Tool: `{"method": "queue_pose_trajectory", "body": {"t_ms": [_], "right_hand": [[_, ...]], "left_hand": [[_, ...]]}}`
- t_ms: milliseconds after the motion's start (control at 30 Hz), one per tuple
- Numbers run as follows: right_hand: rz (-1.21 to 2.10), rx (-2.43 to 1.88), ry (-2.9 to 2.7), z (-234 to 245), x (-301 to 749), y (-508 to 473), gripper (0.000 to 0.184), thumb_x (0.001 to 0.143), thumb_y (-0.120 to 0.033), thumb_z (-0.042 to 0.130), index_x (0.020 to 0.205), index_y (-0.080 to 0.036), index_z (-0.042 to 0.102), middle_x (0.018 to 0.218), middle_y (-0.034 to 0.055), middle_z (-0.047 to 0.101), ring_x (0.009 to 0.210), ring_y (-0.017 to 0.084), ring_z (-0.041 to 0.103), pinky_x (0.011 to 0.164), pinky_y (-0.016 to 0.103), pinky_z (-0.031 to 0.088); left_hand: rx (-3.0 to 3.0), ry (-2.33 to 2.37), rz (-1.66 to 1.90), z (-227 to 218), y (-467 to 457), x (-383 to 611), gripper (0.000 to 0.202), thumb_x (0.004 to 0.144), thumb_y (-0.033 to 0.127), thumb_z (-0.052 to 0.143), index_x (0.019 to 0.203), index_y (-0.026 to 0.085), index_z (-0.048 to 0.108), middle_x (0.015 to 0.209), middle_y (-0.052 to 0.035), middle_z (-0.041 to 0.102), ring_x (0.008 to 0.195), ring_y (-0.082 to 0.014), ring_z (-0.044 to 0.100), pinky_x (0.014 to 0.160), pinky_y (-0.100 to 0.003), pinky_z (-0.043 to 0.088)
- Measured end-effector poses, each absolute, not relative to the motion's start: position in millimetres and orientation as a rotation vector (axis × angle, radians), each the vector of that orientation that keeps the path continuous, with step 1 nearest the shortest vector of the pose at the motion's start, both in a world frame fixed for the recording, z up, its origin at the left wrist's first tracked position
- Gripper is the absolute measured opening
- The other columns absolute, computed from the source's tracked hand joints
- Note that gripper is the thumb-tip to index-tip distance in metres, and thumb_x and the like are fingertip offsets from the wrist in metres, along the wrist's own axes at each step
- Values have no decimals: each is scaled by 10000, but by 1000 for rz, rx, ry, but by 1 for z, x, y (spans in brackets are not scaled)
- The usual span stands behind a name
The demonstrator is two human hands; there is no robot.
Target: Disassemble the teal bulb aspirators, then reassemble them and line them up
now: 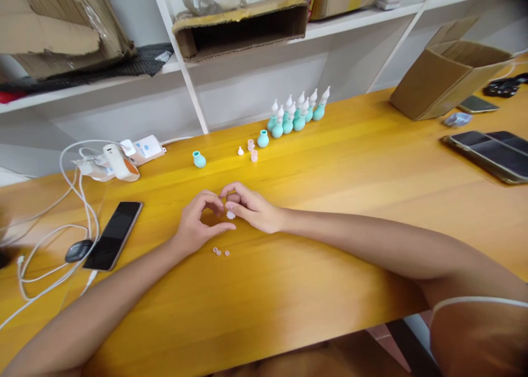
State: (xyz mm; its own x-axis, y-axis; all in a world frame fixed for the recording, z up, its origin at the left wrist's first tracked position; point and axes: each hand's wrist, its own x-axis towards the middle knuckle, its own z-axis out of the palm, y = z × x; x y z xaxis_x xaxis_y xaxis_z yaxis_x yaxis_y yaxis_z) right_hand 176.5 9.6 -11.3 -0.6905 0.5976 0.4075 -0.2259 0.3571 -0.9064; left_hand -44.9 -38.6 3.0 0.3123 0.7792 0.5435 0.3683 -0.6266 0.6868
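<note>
My left hand is above the table with its fingers curved and its thumb stretched out apart from them. Fingertips of both hands come close together. My right hand has its thumb and fingers drawn together; anything between them is too small or hidden to tell. Small white pieces show just below the right thumb; I cannot tell whether they lie on the table or are touched. Nearer to me lie several tiny pinkish rings. Beyond the hands are an aqua squeeze bulb, another open-topped bulb, a white nozzle tip and pinkish cups.
Several aqua bulbs with white nozzles stand upright at the back of the wooden table. At left are a phone, a mouse, cables and a power strip. A cardboard box and dark devices are at right.
</note>
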Motion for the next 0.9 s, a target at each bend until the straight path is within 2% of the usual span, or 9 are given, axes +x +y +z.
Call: {"method": "queue_pose_trajectory", "body": {"t_ms": [167,267,367,500,600,667,733,833,900], "right_hand": [[1444,-329,-1888,-15,174,12,405,1133,-587,557,1301,-230,466,926,-19,661,820,141,616,796,292,496],[1441,-378,-1872,-17,175,12,453,1127,-623,547,1337,-227,487,946,-2,690,838,151,630,788,296,503],[1483,-419,-1844,-18,175,14,444,1123,-616,561,1333,-226,528,931,-1,705,837,150,638,780,289,505],[1548,-404,-1775,-20,173,14,471,1114,-618,580,1372,-226,548,975,12,728,871,148,654,773,276,505],[1543,-438,-1745,-20,171,13,467,1117,-608,580,1369,-216,579,896,-17,675,738,123,570,671,251,447],[1503,-486,-1748,-19,172,15,444,1128,-600,557,1344,-215,603,811,-45,617,638,111,486,600,245,391],[1391,-556,-1775,-16,174,22,425,1134,-603,535,1284,-217,629,742,-62,570,593,112,465,574,247,373],[1116,-668,-1790,-9,184,46,438,1117,-641,550,1159,-219,657,755,-39,599,654,131,573,648,268,454],[1008,-696,-1690,-6,192,69,481,1091,-702,562,1126,-230,648,803,-21,624,671,137,581,692,291,499]], "left_hand": [[2249,1136,1227,7,-43,-38,290,895,204,889,1081,240,668,981,5,739,839,-143,722,789,-274,582],[2271,1115,1222,7,-44,-38,260,896,159,855,1055,236,664,977,10,734,834,-135,713,787,-263,576],[2270,1095,1205,6,-43,-39,267,903,176,866,1064,239,662,984,7,727,840,-136,710,792,-265,576],[2160,1042,1201,3,-39,-42,267,947,311,877,1088,235,664,1015,-13,722,841,-150,713,803,-289,589],[2074,1110,1215,3,-36,-44,165,1099,390,674,1078,226,671,1014,-34,710,906,-171,701,847,-314,571],[2033,1177,1198,4,-35,-46,223,1149,402,567,1073,221,674,1010,-42,702,917,-179,681,855,-324,547],[1999,1201,1159,5,-34,-46,247,1158,411,541,1081,216,672,1013,-46,697,906,-183,667,849,-329,536],[2009,1187,1117,7,-35,-45,234,1159,393,534,1090,214,667,1029,-51,692,930,-189,665,854,-333,530],[2054,1171,1090,7,-36,-44,208,1154,363,536,1081,214,662,1037,-53,691,943,-190,663,853,-332,524]]}}
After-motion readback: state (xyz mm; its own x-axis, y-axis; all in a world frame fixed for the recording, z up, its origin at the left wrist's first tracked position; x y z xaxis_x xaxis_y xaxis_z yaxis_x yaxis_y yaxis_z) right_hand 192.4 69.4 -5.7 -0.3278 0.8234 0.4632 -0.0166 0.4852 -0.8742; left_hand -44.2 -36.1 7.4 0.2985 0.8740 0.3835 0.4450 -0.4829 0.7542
